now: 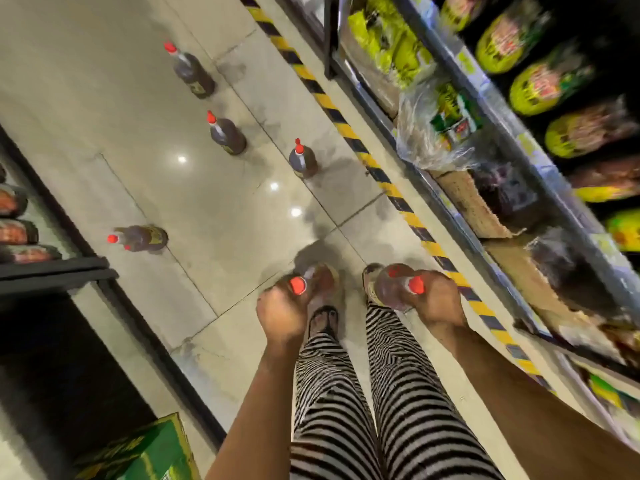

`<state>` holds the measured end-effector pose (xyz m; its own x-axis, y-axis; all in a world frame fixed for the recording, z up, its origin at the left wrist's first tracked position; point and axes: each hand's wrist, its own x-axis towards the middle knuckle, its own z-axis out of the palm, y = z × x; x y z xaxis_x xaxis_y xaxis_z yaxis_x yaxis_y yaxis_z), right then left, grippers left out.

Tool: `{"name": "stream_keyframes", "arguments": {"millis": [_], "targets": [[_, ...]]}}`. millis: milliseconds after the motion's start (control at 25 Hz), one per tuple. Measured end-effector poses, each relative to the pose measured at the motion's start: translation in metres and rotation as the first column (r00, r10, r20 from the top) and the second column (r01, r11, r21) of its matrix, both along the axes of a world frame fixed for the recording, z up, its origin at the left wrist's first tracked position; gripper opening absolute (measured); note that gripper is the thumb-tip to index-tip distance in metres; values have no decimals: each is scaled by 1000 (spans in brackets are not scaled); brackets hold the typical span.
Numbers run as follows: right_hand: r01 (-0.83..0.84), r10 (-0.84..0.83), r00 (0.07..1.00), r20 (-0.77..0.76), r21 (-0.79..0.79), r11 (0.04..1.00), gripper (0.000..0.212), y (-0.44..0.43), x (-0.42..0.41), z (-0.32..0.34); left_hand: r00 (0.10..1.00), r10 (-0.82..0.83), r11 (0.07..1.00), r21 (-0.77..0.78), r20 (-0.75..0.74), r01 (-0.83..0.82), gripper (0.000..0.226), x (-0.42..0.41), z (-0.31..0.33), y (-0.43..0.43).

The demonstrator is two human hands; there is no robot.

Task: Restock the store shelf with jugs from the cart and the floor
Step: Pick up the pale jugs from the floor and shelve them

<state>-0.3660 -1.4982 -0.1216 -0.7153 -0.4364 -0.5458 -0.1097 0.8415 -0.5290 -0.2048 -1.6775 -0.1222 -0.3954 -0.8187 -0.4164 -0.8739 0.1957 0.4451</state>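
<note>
Holding, left side: the left hand point(282, 311) had its fingers curled round the neck of the left-hand jug point(320, 280), just below its red cap, with the dark body hanging over the floor.
Holding, right side: the right hand point(437, 303) gripped the right-hand jug point(389, 289) at the neck in the same way, red cap beside the fingers; both jugs were blurred.
Between the hands: striped trousers point(346, 410) and a sandalled foot point(323, 322) showed below and between the two carried jugs.
Bottom left: a green carton point(145, 452) lay at the frame's edge.
Floor point(214, 209): pale glossy tiles with bright light spots.
Nearest floor jug point(143, 238): it stood to the left, just beside the dark base of the left shelf point(52, 268).
Second floor jug point(303, 161): it stood ahead, near the hazard tape point(381, 180).
Third floor jug point(227, 133): it stood further out and to the left, well apart from the second.
Farthest floor jug point(192, 72): it stood beyond the third, all four red-capped and dark.
Right shelf point(485, 133): it ran along the yellow-and-black tape, stocked with blurred green and yellow packets point(540, 84).
</note>
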Motion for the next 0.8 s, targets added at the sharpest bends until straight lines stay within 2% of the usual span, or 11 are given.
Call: {"name": "stream_keyframes", "arguments": {"millis": [80,160,240,320,400,440,520,560,680,800], "targets": [[-24,21,998,-59,-55,998,18,10,12,43,997,-61,998,-14,-51,61,54,-4,42,3],[73,-85,993,-80,-144,987,6,21,27,83,984,-169,986,-22,-56,168,36,-8,82,7],[185,-197,978,-64,-156,970,18,29,41,120,949,-310,949,-74,-52,306,24,-13,112,9],[223,-234,971,-57,-150,963,11,46,57,160,893,-451,886,-131,-15,445,25,-19,147,17],[244,-269,954,-134,-177,954,17,73,72,189,821,-566,819,-164,-71,550,28,-25,179,34],[278,-299,947,-119,-165,946,17,89,80,198,788,-605,794,-155,-110,588,29,-27,193,46],[355,-364,928,-77,-108,928,5,126,97,210,740,-654,756,-109,-155,645,29,-31,215,76],[394,-399,914,-70,-66,917,11,141,104,211,714,-684,729,-99,-148,678,33,-32,221,91],[468,-465,881,-88,22,883,14,195,130,223,579,-815,579,-87,-37,810,45,-35,233,146],[589,-587,808,-56,79,804,25,263,163,225,415,-909,412,-73,30,908,45,-33,240,213]]}}
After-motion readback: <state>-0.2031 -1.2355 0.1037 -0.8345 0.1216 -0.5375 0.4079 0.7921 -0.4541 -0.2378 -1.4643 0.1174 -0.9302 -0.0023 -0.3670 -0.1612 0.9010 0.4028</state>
